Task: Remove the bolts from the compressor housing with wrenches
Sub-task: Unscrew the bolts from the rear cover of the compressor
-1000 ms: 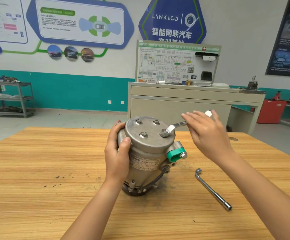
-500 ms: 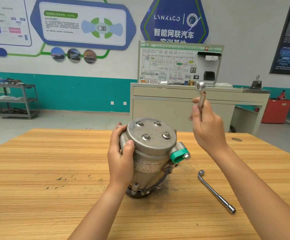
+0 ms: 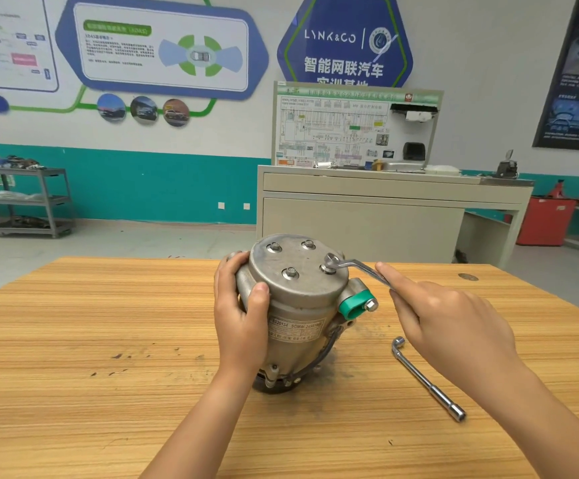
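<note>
Most of the view is a wooden desk (image 3: 73, 340) with wide bare board to the left and in front. Its far edge runs just behind the compressor housing (image 3: 302, 326), which stands on end near the middle of the desk. The housing is a dull grey metal drum with a round top plate, a printed label on its side and a green cap (image 3: 353, 304) on the right. The left hand (image 3: 243, 319) grips its left side, thumb on the front. The right hand (image 3: 454, 326) holds the handle of an offset wrench (image 3: 357, 266), forefinger laid along it. The ring end sits on the right one of four bolts (image 3: 290, 272) in the plate. An L-shaped socket wrench (image 3: 426, 378) lies on the desk right of the housing, under the right forearm. A beige cabinet (image 3: 360, 219) stands beyond the far edge.
</note>
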Demonstrator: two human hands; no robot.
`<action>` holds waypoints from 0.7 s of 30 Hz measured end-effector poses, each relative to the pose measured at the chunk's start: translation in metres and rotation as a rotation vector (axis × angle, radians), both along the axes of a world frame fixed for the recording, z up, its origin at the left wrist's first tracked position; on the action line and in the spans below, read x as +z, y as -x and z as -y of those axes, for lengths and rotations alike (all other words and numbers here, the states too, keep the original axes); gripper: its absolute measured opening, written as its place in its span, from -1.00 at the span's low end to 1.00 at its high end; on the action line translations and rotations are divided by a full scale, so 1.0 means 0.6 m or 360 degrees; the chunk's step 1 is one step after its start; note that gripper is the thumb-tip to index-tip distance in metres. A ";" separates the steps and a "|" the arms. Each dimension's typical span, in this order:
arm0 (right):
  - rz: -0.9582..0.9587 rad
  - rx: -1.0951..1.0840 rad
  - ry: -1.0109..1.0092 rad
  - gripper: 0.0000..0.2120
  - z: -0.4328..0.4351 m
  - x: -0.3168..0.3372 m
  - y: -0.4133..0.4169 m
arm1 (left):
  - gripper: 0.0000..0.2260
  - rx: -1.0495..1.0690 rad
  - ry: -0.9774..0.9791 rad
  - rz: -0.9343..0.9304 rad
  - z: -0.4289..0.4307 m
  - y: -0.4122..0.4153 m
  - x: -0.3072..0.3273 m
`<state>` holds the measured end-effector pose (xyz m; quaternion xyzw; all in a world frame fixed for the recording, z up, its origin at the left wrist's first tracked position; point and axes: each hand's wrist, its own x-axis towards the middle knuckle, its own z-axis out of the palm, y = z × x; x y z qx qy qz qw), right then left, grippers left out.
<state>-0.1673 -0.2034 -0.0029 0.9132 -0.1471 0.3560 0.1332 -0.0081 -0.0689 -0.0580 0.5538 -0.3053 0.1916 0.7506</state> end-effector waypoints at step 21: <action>-0.0686 -0.0481 0.0177 -0.34 -0.083 0.044 0.000 | -0.65 -0.0020 0.0017 0.0008 -0.007 -0.012 -0.004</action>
